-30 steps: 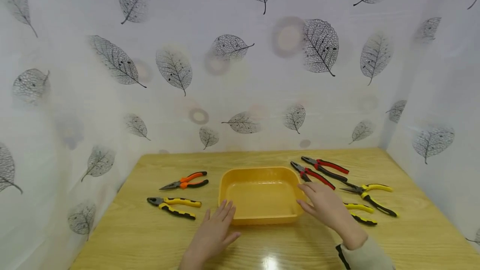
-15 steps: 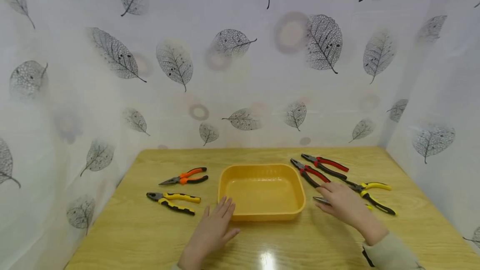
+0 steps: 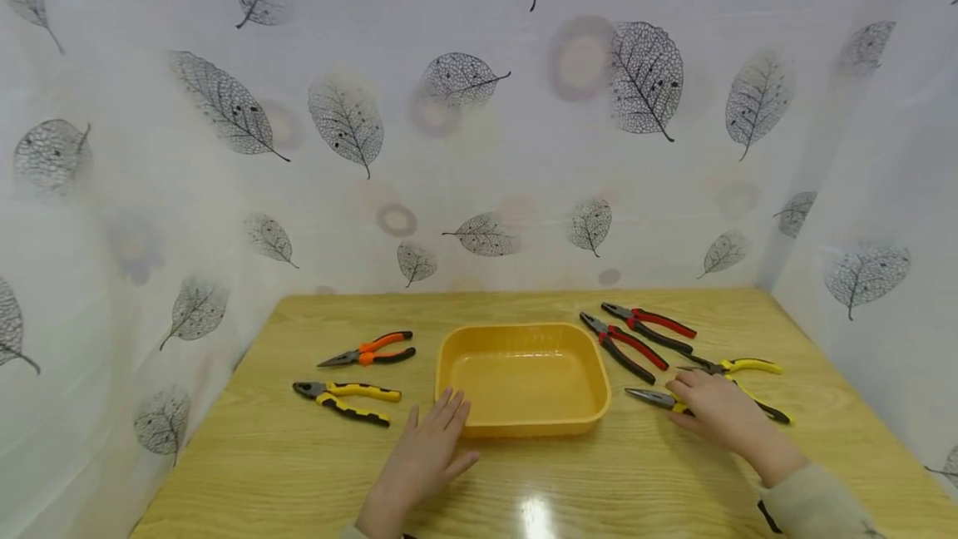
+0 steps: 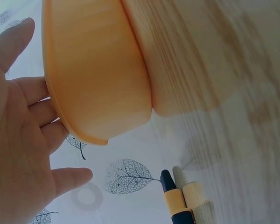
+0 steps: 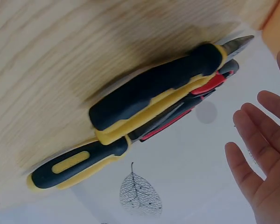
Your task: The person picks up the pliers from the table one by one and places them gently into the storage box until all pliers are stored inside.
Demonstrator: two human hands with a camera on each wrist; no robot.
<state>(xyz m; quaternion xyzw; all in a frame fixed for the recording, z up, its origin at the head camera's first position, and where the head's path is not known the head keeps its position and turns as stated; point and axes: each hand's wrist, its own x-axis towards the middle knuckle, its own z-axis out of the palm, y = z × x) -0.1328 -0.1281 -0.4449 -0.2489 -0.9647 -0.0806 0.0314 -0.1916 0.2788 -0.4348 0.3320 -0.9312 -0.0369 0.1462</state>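
Head view: red pliers (image 3: 614, 335) beside tray (image 3: 524, 429).

Pale beige fabric sleeve (image 3: 819, 501) on right forearm, small black strip (image 3: 769, 516) by cuff. Left hand (image 3: 422, 457) and right hand (image 3: 724, 414) bare.
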